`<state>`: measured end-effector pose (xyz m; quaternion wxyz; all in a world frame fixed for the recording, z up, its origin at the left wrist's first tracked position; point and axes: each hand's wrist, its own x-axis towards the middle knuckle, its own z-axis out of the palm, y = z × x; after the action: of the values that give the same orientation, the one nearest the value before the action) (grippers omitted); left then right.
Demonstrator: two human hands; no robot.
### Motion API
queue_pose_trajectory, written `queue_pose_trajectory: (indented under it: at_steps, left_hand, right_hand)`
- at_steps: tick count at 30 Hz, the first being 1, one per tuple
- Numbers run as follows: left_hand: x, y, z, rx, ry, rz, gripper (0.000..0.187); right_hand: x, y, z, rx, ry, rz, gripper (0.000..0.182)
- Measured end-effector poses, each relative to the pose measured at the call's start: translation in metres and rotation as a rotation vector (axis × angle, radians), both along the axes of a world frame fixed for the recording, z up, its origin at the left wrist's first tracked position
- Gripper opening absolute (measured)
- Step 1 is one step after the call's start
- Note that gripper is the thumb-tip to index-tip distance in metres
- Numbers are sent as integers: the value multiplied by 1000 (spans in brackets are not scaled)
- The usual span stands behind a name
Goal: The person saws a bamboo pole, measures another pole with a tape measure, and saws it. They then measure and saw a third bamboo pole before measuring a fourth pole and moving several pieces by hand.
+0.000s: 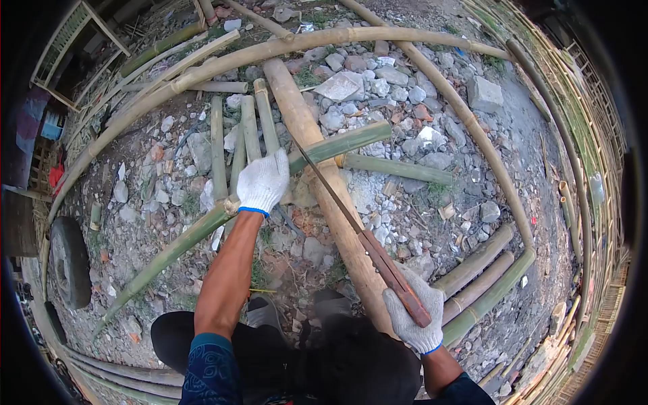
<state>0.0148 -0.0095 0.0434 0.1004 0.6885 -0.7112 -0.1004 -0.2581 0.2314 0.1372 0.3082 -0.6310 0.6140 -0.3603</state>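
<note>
Around us spreads rubble [393, 75], cut poles [479, 282] lie lower right, and a log [297, 111] slants beneath the green bamboo [351, 142]; left of centre, our left hand [264, 185] closes its fingers over that bamboo, near the saw [371, 246], whose handle [398, 283] our right hand's [418, 309] fingers wrap, lower right

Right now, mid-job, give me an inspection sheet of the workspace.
Surface: stony ground, uneven with rubble.
Job's things: green bamboo pole lies across a thick brown pole; the blade of the saw crosses the green one.
Clutter: bamboo pieces on both sides of the brown pole.
Hands: both gloved; left hand holds the green pole, right hand the saw's handle.
Cables: nothing seen.
Surroundings: slatted frame upper left; dark rounded object at left.
</note>
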Motion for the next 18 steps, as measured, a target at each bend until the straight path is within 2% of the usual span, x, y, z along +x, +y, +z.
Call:
queue_pose_trajectory:
  at_steps: [2,3,5,7,8,11,13,16,18]
  left_hand:
    - [-8,20,-8,94,33,-31,55]
    - [-25,41,10,156,25,-99,50]
    - [-38,64,2,231,64,-92,43]
    - [-29,67,-13,231,62,-153,48]
    - [-26,59,-19,206,68,-176,50]
    - [-24,51,-17,265,59,-159,41]
    - [-27,56,-18,302,88,-178,44]
    - [-27,55,-31,351,80,-196,47]
    - [-28,59,-34,325,59,-228,50]
  right_hand:
    - [19,-11,-17,13,56,-33,41]
    - [31,-29,-23,58,23,-74,39]
    - [50,-78,-32,119,-47,-122,35]
    - [39,-75,-34,113,-163,-145,32]
    - [29,-62,-40,92,-62,-158,33]
    - [8,-6,-53,158,-99,-215,39]
    - [4,18,-54,145,-94,-229,26]
    - [5,36,-41,128,-101,-220,33]
    - [1,39,-38,177,-109,-207,28]
